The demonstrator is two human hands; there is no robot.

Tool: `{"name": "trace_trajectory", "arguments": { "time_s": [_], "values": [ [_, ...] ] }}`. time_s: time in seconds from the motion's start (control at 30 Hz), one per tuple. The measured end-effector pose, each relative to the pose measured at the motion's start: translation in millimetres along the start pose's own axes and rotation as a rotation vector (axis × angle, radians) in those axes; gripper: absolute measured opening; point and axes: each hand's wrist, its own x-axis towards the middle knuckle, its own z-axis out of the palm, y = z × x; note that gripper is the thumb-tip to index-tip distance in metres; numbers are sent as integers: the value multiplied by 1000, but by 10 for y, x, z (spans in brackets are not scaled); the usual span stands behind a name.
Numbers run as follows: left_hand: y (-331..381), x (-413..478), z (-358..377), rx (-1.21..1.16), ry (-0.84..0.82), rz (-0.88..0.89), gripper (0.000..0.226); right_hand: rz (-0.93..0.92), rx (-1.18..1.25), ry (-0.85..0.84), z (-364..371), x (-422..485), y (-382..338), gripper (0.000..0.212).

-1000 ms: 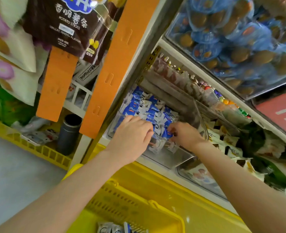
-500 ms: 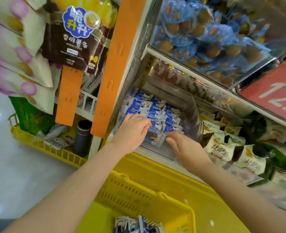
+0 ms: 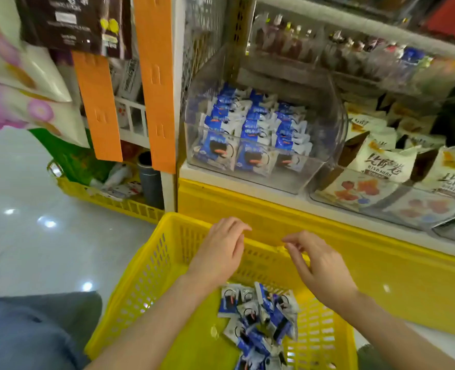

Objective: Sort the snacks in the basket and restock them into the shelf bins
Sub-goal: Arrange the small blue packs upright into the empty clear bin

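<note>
Two orange strips [image 3: 155, 76] hang just left of the shelf, with hanging snack bags [image 3: 20, 84] crowding beside them. Your left hand [image 3: 221, 249] and right hand [image 3: 319, 265] hover apart over the far rim of the yellow basket [image 3: 146, 284], fingers loosely curled, holding nothing. Above them rises the yellow shelf base [image 3: 394, 276], then the open front of the clear bin [image 3: 330, 116]; bare floor [image 3: 20, 236] lies to your left. The bin holds rows of blue-and-white packets [image 3: 253, 129]. Loose packets [image 3: 261, 319] of the same kind lie heaped in the basket below your wrists. The neighbouring bin [image 3: 421, 209] carries cream packets [image 3: 384, 161].
</note>
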Motion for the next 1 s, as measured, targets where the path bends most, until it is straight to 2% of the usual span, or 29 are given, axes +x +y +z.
{"name": "trace_trajectory", "arguments": {
  "time_s": [0.07, 0.17, 0.3, 0.43, 0.57, 0.73, 0.8, 0.83, 0.93, 1.0],
  "values": [
    [-201, -160, 323, 37, -167, -83, 30, 151, 42, -115, 296, -129, 148, 20],
    [-503, -370, 713, 65, -374, -233, 32, 369, 66, -308, 800, -338, 453, 24],
    [-855, -559, 1117, 27, -539, -418, 34, 645, 190, -489, 1331, -534, 757, 29],
    [-1138, -607, 1419, -21, -634, -541, 39, 787, 283, -618, 1681, -551, 914, 22],
    [-1287, -553, 1724, -109, -584, -735, 35, 845, 277, -656, 1957, -555, 980, 36],
    [-1235, -538, 2031, -302, -406, -1011, 46, 821, 148, -717, 2148, -572, 998, 37],
    [-1229, -541, 2082, -327, -371, -1071, 30, 823, 193, -720, 2200, -569, 1035, 41],
    [-1237, -547, 2098, -314, -375, -1066, 18, 810, 206, -731, 2221, -569, 1059, 42],
    [-1204, -613, 2098, -201, -417, -983, 23, 734, 210, -820, 2207, -540, 1086, 41],
    [-1158, -664, 2073, -257, -437, -985, 23, 629, 136, -934, 2181, -513, 1113, 45]
  ]
}}
